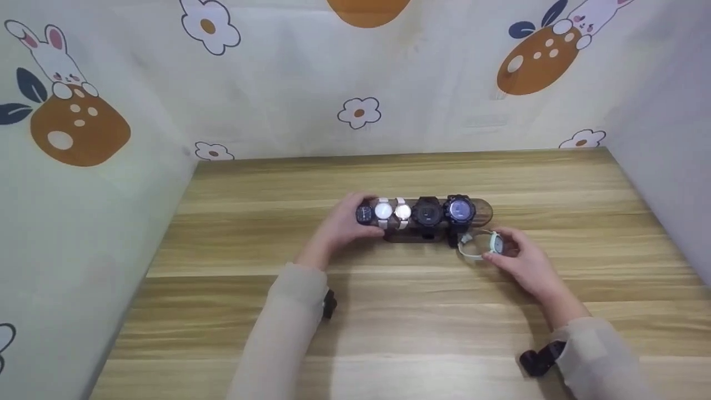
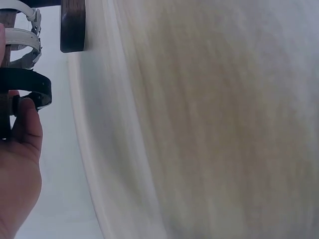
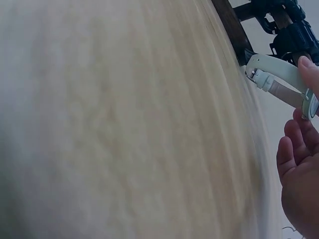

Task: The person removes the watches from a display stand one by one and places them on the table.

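Surface: wooden table (image 1: 389, 311), pale grain in long bands, walled on three sides by a cream cloth backdrop (image 1: 278, 83) printed with rabbits, flowers and orange shapes.

Watch stand (image 1: 482, 211): dark wooden bar lying across the table, carrying five watches; a small dark watch (image 1: 364, 214) at the end under the left fingers, two white-strapped ones beside it, two large black ones toward the right hand.

Left hand (image 1: 341, 225): fingers curled over the bar's end, thumb against the small dark watch's strap.

Right hand (image 1: 522, 258): thumb and fingertips pinch a pale green watch (image 1: 482, 244), held just off the bar's other end, strap looped toward the stand.

Hard to make out: both wrist views show mostly blurred table; stand cut off at the frame edge; watch faces unreadable; the stand's foot is half hidden behind the straps
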`<state>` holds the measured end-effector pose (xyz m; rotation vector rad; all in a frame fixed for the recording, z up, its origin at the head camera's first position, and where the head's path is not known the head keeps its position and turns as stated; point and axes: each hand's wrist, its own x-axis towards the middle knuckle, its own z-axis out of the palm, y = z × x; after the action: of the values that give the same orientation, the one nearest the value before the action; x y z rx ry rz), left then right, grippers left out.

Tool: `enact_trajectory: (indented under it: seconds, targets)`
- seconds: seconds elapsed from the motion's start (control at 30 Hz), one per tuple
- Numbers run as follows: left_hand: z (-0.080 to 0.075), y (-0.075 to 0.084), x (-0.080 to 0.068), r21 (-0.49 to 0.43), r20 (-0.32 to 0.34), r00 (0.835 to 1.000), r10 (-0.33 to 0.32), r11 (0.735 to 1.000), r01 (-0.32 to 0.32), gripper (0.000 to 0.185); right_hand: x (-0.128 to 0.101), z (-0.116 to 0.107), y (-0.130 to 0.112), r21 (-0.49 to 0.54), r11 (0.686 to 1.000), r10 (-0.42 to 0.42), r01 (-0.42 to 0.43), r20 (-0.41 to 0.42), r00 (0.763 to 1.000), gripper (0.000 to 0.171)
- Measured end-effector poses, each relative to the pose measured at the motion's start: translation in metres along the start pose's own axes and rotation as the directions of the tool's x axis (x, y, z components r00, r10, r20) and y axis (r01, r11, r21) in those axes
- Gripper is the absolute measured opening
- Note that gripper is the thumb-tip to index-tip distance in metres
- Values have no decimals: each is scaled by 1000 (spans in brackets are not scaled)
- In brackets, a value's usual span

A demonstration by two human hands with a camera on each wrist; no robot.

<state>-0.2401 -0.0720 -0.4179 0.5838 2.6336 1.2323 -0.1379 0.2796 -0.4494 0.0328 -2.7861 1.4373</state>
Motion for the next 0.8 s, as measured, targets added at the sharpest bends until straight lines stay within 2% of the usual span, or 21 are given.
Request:
enact_trajectory:
  seconds: [0.17, 0.4, 0.63, 0.8]
  targets:
    - [3, -3, -2, -70, -28, 1000, 3, 998, -5, 88, -4, -1, 7, -13, 1000, -4, 4, -8, 1000, 62]
    - [3, -6, -2, -118, -42, 999, 16, 993, -21, 82, -6, -2, 11, 6, 1000, -20, 20, 16, 1000, 62]
    - [3, -11, -2, -103, -40, 997, 62, 992, -66, 79, -9, -1, 11, 0, 1000, -26, 26, 23, 999, 60]
    - [3, -12, 0, -71, -45, 996, 70, 995, -73, 76, -11, 1, 10, 4, 999, -50, 50, 70, 996, 62]
